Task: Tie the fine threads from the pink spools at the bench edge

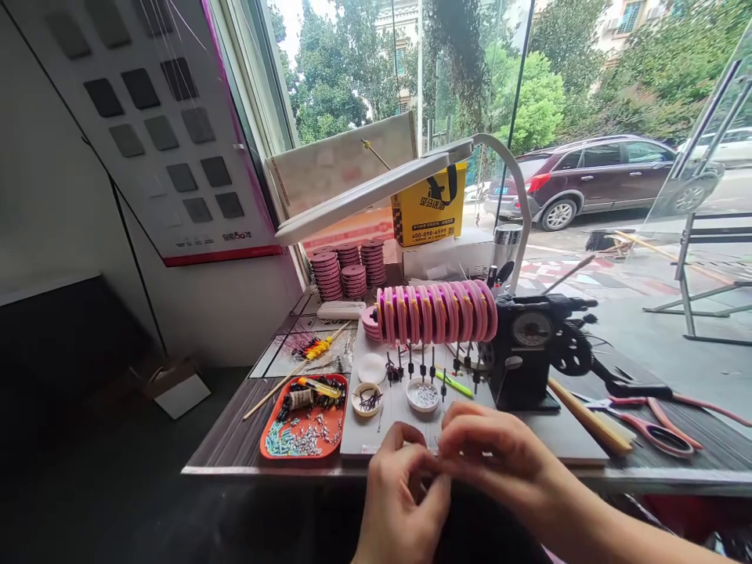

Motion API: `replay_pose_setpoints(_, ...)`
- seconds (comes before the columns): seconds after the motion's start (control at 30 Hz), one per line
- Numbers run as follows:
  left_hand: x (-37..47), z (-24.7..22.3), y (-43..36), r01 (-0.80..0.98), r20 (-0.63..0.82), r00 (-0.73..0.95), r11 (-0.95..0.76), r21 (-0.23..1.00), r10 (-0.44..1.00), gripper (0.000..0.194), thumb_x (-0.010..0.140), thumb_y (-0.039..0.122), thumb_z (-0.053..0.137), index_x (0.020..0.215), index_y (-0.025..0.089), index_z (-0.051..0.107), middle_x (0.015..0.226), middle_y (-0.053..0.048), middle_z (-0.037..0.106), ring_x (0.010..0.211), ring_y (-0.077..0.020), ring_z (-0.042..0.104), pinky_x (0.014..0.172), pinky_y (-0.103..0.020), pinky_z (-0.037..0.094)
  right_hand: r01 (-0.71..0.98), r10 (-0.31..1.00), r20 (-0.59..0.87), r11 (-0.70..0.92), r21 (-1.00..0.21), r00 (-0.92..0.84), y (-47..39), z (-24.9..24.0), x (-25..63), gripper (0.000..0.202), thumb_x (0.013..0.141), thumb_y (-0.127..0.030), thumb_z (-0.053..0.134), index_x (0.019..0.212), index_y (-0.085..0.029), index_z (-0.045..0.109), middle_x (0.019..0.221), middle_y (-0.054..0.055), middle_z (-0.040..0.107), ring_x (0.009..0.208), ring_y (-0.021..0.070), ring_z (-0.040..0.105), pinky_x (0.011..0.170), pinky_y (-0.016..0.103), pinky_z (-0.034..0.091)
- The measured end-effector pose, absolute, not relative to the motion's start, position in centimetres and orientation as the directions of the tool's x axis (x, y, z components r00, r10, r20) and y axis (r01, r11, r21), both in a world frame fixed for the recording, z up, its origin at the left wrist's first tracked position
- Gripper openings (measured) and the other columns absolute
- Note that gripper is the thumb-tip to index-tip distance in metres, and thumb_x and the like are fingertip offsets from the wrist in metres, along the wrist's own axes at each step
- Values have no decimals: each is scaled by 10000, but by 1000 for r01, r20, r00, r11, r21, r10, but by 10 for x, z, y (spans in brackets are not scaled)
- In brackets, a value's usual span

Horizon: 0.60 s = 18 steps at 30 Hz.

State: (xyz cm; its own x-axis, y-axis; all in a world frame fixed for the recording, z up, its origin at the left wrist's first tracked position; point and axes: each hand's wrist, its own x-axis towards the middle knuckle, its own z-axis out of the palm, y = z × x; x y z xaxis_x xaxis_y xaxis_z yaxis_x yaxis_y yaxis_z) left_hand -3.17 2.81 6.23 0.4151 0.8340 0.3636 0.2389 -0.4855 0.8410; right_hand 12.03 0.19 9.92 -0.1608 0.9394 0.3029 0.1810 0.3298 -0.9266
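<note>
Both hands meet at the table's front edge, low in the middle of the view. My left hand [405,489] has its fingers curled and pinched together. My right hand [499,450] is closed too, its fingertips touching the left ones. What lies between the fingertips is too small to make out. Just beyond them, on a white board [364,439], stand a white dish of clear beads [423,394] and a dish of dark thin pieces [367,399]. Above these, a row of pink spools [438,312] sits on a black winding machine [522,352], with black weights hanging below on threads.
An orange tray [265,439] of small metal and turquoise parts lies at the left. Scissors [661,435] and a wooden strip [593,419] are at the right. Stacked pink spools [327,276], a lamp [376,192] and a yellow box [432,207] stand behind.
</note>
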Motion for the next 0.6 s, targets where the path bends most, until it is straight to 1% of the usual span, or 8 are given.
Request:
replay_pose_setpoints(0.1,-34,78,37,186,28,489,-136,973,872,118,657,146,603,543,158,573,651,17,490,539,-95,448,460,-206,326,314,859,366,480,-819,-358,-1,91,126,259,894,-348,533,693,-202,608,641,-19,557,616,129,484,567,235,366)
replay_pose_setpoints(0.27,-31,88,45,182,-223,577,143,973,785,39,548,147,581,517,151,558,575,38,483,456,-69,379,422,-215,249,427,605,405,785,-450,-685,1,66,132,360,907,-254,482,552,-206,444,527,-43,544,602,139,416,645,294,341)
replay_pose_setpoints(0.33,-30,87,46,182,-273,592,204,962,758,28,531,157,573,519,150,549,547,41,480,429,-62,366,413,-215,236,414,581,385,799,-435,-717,1,65,133,403,906,-240,496,516,-192,408,505,-48,519,595,129,419,675,284,353)
replay_pose_setpoints(0.4,-31,82,44,170,-288,596,233,958,749,30,534,157,572,529,153,542,548,44,476,414,-59,370,407,-214,245,378,618,378,753,-539,-690,-1,73,133,373,906,-227,489,536,-193,461,533,-43,529,611,124,449,714,269,374)
replay_pose_setpoints(0.47,-31,74,39,174,-181,556,100,980,811,49,571,162,585,537,153,551,595,31,483,441,-65,393,413,-212,266,364,756,345,595,-717,-557,-3,86,132,294,902,-261,499,621,-197,557,625,-22,556,653,130,486,700,256,393)
replay_pose_setpoints(0.5,-31,69,35,192,-62,514,-44,980,856,69,610,170,590,550,152,559,639,20,486,455,-63,391,414,-211,269,337,834,298,478,-811,-465,-4,92,132,253,891,-300,523,673,-192,592,666,-11,561,674,137,499,678,250,399)
replay_pose_setpoints(0.53,-30,64,31,230,106,457,-233,945,883,96,660,176,586,569,152,569,682,10,484,467,-60,383,416,-210,270,283,897,233,351,-893,-376,-3,98,130,235,872,-345,555,712,-183,610,694,-4,562,689,143,507,656,245,399)
replay_pose_setpoints(0.6,-29,54,23,338,457,352,-567,751,817,138,753,147,532,620,158,566,738,5,458,448,-46,340,402,-214,258,96,955,102,133,-986,-278,0,104,127,269,817,-418,621,719,-168,608,685,-7,564,665,138,511,617,235,393)
